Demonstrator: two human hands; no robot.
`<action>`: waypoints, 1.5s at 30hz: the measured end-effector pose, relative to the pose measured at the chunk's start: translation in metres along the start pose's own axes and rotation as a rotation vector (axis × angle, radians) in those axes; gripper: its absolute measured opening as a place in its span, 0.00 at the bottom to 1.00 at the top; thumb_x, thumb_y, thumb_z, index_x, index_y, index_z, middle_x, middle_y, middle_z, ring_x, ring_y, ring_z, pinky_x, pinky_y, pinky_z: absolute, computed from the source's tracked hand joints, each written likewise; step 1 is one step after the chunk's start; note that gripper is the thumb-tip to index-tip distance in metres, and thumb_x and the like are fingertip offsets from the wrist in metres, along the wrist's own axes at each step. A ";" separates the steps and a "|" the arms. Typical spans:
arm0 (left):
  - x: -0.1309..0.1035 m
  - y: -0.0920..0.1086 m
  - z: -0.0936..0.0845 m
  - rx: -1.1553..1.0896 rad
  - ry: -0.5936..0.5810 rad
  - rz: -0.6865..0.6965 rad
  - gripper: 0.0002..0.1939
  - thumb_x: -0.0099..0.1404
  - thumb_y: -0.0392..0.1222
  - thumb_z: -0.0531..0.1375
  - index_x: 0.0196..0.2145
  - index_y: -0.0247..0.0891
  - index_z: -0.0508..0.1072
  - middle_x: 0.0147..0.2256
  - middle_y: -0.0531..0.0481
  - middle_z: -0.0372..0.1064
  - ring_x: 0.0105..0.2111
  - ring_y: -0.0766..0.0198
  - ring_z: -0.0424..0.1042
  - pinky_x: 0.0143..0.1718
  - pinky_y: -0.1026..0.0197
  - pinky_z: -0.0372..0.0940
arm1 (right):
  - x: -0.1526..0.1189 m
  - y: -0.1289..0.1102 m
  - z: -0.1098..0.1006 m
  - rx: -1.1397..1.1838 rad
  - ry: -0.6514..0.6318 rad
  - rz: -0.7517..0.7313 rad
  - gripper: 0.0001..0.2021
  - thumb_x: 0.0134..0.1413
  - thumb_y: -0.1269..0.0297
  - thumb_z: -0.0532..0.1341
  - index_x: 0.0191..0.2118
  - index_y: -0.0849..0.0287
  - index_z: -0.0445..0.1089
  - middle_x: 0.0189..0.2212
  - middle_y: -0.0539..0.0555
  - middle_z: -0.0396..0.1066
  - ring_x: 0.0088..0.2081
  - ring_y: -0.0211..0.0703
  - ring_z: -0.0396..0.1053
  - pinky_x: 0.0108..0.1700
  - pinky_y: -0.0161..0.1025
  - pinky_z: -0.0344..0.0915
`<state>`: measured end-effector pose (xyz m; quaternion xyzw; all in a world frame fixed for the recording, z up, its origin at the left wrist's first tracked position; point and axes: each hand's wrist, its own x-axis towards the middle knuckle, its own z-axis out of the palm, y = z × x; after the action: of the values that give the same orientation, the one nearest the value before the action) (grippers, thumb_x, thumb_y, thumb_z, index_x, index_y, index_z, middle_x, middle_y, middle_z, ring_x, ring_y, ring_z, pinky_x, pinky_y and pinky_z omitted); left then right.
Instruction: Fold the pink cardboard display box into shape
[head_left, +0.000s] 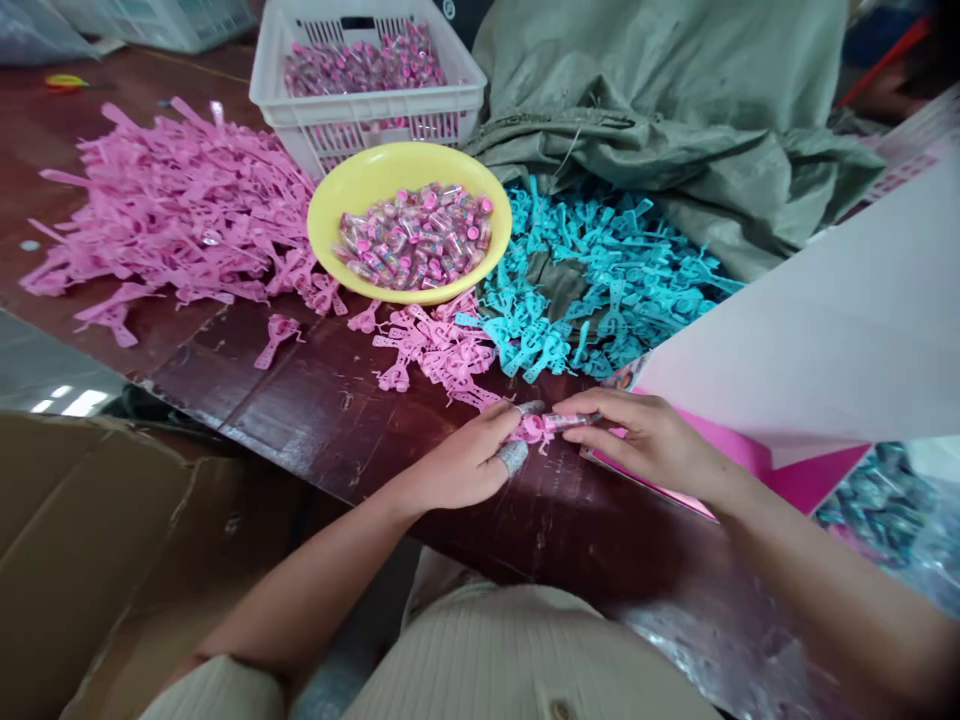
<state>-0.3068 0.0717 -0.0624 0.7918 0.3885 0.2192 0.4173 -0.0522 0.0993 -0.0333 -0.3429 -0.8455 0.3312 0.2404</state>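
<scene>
Just in front of the yellow bowl (409, 170), the left hand (465, 462) pinched a pink plastic holder (531, 430) while the right hand (649, 440) gripped a small tube (568, 421), which could slip sideways if pressed in crooked.

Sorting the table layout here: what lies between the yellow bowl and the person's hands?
In the head view, a loose scatter of pink plastic pieces on dark wood lies between the yellow bowl and the left hand and right hand.
</scene>
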 end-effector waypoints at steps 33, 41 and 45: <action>-0.056 -0.060 -0.035 -0.613 0.717 -0.500 0.21 0.69 0.53 0.60 0.53 0.38 0.69 0.27 0.55 0.66 0.24 0.69 0.61 0.27 0.67 0.56 | 0.306 0.021 0.058 -0.484 -0.179 0.056 0.11 0.62 0.61 0.65 0.33 0.63 0.78 0.30 0.55 0.78 0.34 0.41 0.75 0.41 0.35 0.68; -0.055 -0.060 -0.045 -0.740 0.750 -0.388 0.21 0.57 0.54 0.72 0.37 0.34 0.75 0.23 0.56 0.63 0.24 0.71 0.57 0.30 0.67 0.57 | 0.231 -0.003 0.045 -0.274 -0.157 -0.181 0.18 0.72 0.60 0.52 0.60 0.56 0.70 0.47 0.57 0.76 0.45 0.43 0.74 0.47 0.38 0.68; -0.062 -0.049 -0.047 -0.777 0.618 -0.356 0.20 0.57 0.53 0.72 0.37 0.35 0.77 0.23 0.56 0.63 0.25 0.71 0.59 0.31 0.67 0.58 | 0.139 -0.012 0.050 -0.020 -0.225 -0.286 0.15 0.70 0.61 0.57 0.58 0.53 0.70 0.50 0.56 0.75 0.48 0.43 0.74 0.49 0.40 0.71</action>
<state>-0.3974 0.0623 -0.0784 0.3988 0.5120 0.4961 0.5768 -0.1788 0.1759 -0.0330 -0.1823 -0.9105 0.3215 0.1855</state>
